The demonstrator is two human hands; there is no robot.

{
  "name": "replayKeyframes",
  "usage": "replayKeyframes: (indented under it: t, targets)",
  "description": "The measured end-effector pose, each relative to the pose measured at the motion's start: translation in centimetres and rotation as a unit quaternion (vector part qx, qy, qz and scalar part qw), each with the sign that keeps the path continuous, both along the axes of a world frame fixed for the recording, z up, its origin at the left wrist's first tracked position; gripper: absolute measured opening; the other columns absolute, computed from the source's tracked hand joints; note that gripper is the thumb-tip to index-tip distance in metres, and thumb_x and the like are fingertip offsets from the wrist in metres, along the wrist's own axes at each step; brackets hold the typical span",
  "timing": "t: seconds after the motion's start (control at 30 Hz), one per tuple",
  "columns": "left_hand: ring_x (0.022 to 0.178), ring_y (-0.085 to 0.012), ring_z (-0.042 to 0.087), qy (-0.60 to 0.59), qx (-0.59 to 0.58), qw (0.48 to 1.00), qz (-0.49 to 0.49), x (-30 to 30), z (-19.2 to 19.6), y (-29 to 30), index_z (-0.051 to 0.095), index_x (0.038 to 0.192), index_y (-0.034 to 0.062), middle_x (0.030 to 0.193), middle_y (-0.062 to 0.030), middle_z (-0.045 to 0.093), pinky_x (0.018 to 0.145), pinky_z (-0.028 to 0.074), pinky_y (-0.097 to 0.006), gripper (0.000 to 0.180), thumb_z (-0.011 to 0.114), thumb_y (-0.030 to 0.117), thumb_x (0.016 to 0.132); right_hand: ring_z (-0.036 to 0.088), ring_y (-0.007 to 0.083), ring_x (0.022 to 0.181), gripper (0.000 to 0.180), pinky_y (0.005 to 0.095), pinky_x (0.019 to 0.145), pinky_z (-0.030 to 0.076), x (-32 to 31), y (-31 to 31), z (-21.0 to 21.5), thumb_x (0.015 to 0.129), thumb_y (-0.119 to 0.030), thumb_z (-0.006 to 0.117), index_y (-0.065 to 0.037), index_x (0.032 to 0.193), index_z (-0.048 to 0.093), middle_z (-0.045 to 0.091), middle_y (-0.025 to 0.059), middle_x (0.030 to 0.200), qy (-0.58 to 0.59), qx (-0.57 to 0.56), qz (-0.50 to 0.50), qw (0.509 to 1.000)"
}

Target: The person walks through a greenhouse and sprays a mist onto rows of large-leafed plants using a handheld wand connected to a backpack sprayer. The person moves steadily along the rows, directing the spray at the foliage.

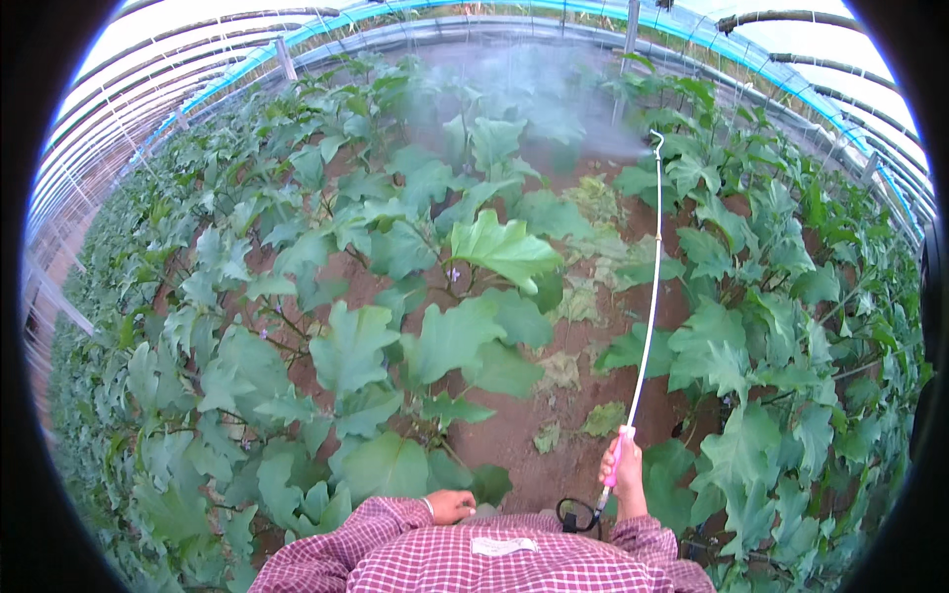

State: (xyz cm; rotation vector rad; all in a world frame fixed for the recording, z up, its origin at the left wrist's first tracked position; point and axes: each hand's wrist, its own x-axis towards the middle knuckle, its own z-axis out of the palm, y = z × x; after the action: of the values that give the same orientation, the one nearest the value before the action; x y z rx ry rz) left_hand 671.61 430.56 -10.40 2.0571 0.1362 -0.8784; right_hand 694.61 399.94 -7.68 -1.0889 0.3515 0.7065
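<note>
My right hand [625, 478] is wrapped round the pink handle of a spray wand [652, 287]. Its long white lance reaches forward and slightly right, up to a hooked nozzle. From the tip a pale mist [539, 104] drifts left over the far plants. A black hose loop [573, 514] hangs below the handle. Close to my body, on the left, my left hand [452, 506] has its fingers curled downward beside a large leaf [386, 466]; whatever they may hold is hidden. Broad-leaved eggplants [445, 336] with small purple flowers stand ahead of me.
Dense plant rows [741, 346] rise close on the right, with more foliage on the left. Between them runs a brown soil path [504, 435] with wilted yellowish leaves [593, 247]. A hooped plastic tunnel [168, 69] arches over the beds, with posts [631, 30] at the far end.
</note>
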Motion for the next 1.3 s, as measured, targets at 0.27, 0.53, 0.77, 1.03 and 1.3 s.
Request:
replayKeyframes:
  t: [0.27, 0.53, 0.77, 1.03, 1.3]
  targets:
    - [0.078, -0.0248, 0.062, 0.002, -0.011, 1.0, -0.012, -5.3, 0.4, -5.1, 0.058, 0.109, 0.0108, 0.086, -0.0112, 0.066, 0.07, 0.047, -0.039, 0.033, 0.057, 0.035, 0.086, 0.04, 0.0093, 0.04, 0.048, 0.0272, 0.035, 0.037, -8.6, -5.3, -5.4, 0.086, -0.062, 0.046, -0.014, 0.08, 0.047, 0.041, -0.0031, 0.054, 0.205, 0.051, 0.098, 0.973]
    - [0.078, -0.0214, 0.062, 0.117, -0.028, 0.992, 0.026, -14.2, 0.4, -14.8, 0.058, 0.109, 0.0114, 0.086, -0.0087, 0.066, 0.071, 0.048, -0.035, 0.034, 0.056, 0.037, 0.088, 0.038, 0.0065, 0.039, 0.046, 0.0248, 0.035, 0.035, -18.5, -12.5, -12.4, 0.084, -0.062, 0.049, -0.017, 0.075, 0.047, 0.039, -0.0066, 0.054, 0.349, 0.176, 0.105, 0.914]
    - [0.088, -0.028, 0.062, 0.146, 0.002, 0.988, 0.048, -19.6, 2.5, -18.7, 0.059, 0.108, 0.0126, 0.094, -0.0113, 0.066, 0.079, 0.047, -0.039, 0.035, 0.056, 0.04, 0.086, 0.037, 0.0081, 0.035, 0.045, 0.0256, 0.031, 0.032, -8.5, -10.9, -11.7, 0.086, -0.063, 0.047, -0.02, 0.071, 0.042, 0.037, -0.0053, 0.048, 0.167, 0.125, 0.023, 0.978]
    - [0.083, -0.0274, 0.062, 0.152, 0.031, 0.985, 0.073, -24.6, 4.0, -19.5, 0.058, 0.11, 0.0109, 0.089, -0.0125, 0.065, 0.073, 0.047, -0.039, 0.036, 0.056, 0.038, 0.086, 0.039, 0.0071, 0.038, 0.046, 0.0259, 0.032, 0.037, -10.3, -11.7, -5.3, 0.086, -0.061, 0.049, -0.016, 0.077, 0.045, 0.04, -0.006, 0.053, 0.084, 0.107, -0.022, 0.99]
    - [0.084, -0.0244, 0.062, 0.095, 0.018, 0.994, 0.04, -33.9, 3.8, -18.3, 0.056, 0.113, 0.0108, 0.09, -0.0114, 0.066, 0.073, 0.047, -0.037, 0.039, 0.055, 0.04, 0.087, 0.042, 0.0104, 0.037, 0.046, 0.0262, 0.031, 0.038, -28.3, -13.5, -0.8, 0.09, -0.057, 0.044, -0.012, 0.08, 0.043, 0.041, -0.0009, 0.053, -0.017, 0.032, -0.033, 0.999]
